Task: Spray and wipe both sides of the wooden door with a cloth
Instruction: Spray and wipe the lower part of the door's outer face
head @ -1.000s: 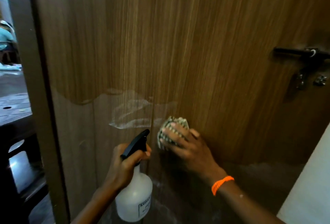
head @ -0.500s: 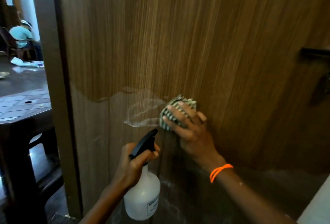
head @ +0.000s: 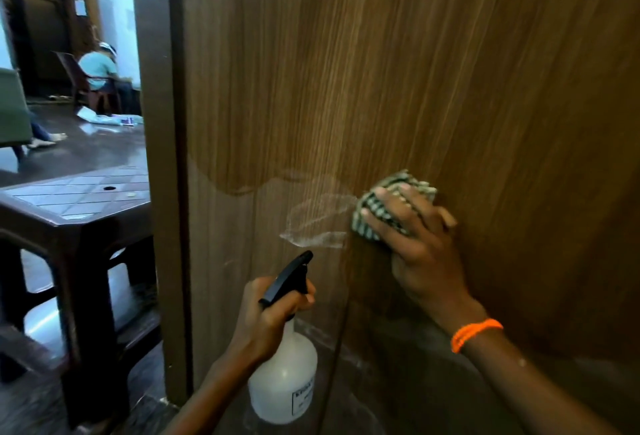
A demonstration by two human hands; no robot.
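Two hands at work on one wooden door (head: 398, 71), which fills most of the view, its brown edge (head: 156, 157) standing at the left. Right hand (head: 420, 244): fingers spread flat and fairly wide over a checked green-and-white cloth (head: 381, 206), pressing it against the door face at mid height; an orange band (head: 476, 333) circles the wrist. Left hand (head: 268, 317): fingers curled round the neck of a white spray bottle (head: 284, 386), one finger over the black trigger head (head: 289, 277), nozzle aimed up at the door, below and left of the cloth. One pale wet patch (head: 318, 220) on the wood, just left of the cloth, touching its edge. Lower part of the door looks duller and greyer than the upper part. Beyond the door's edge: one dark table (head: 69, 206) close by, a glossy dark floor (head: 86, 147), and a seated person in a teal shirt (head: 98, 69) far off on a chair.
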